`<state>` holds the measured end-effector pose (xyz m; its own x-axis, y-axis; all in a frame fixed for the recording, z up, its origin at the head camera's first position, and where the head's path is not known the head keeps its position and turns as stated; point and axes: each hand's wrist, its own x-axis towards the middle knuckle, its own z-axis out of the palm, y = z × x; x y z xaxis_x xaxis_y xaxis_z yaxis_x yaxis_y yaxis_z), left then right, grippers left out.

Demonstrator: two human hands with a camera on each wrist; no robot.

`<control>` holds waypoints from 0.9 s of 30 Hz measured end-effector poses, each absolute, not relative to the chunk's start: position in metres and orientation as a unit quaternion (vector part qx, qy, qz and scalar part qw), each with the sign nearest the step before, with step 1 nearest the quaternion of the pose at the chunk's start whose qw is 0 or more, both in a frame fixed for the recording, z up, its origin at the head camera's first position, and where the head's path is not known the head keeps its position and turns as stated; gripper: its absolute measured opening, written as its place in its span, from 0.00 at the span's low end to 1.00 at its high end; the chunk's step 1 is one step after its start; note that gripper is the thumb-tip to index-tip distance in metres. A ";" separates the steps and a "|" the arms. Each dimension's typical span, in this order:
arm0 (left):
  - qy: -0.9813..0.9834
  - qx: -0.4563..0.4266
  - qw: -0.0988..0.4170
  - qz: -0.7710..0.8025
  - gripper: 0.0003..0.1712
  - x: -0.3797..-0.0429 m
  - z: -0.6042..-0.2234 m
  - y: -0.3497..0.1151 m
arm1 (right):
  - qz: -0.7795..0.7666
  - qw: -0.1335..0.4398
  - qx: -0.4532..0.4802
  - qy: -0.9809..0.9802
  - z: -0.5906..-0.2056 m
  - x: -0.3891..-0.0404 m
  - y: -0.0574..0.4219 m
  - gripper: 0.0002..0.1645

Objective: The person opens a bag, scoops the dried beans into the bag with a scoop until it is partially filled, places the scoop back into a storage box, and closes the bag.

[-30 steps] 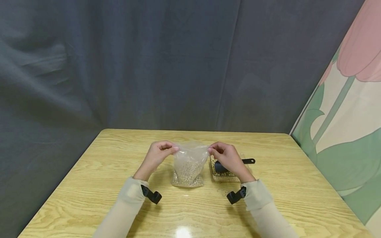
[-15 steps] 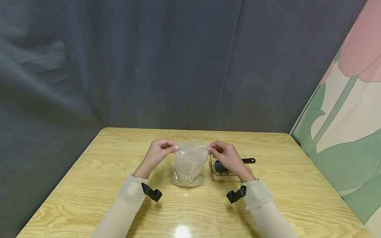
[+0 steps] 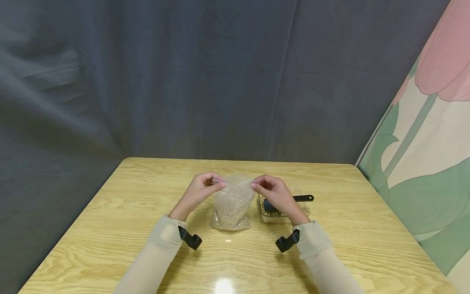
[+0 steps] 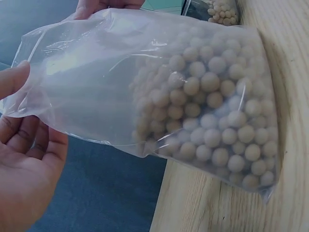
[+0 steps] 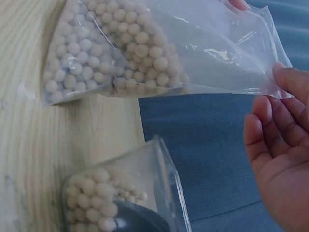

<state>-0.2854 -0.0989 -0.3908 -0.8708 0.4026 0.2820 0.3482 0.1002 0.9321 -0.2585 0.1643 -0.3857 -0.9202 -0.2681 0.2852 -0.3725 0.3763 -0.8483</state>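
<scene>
A clear plastic zip bag [image 3: 232, 204] stands upright on the table, its lower half filled with small round beige balls [image 4: 210, 108]. My left hand [image 3: 201, 190] pinches the bag's top left corner between thumb and fingers. At the opposite top corner, my right hand [image 3: 273, 192] pinches the film the same way. The upper part of the bag [image 5: 217, 48] holds no balls and is stretched between the two hands. In the right wrist view the right thumb lies on the film, with the other fingers curled beneath it.
Right of the bag, partly behind my right hand, stands a clear box [image 3: 275, 219] of similar balls. A black scoop [image 3: 304, 198] lies in it, handle pointing right. Both rest on a wooden table [image 3: 110, 228], with a dark curtain [image 3: 205, 81] behind.
Both hands have moved slightly closer together along the bag's top edge, and the film between them has slackened. The box and scoop stay in place.
</scene>
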 end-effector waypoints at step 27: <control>0.726 0.244 0.009 0.643 0.09 -0.285 -0.389 -0.099 | 0.526 0.102 0.187 -0.823 -0.389 -0.255 0.156 0.10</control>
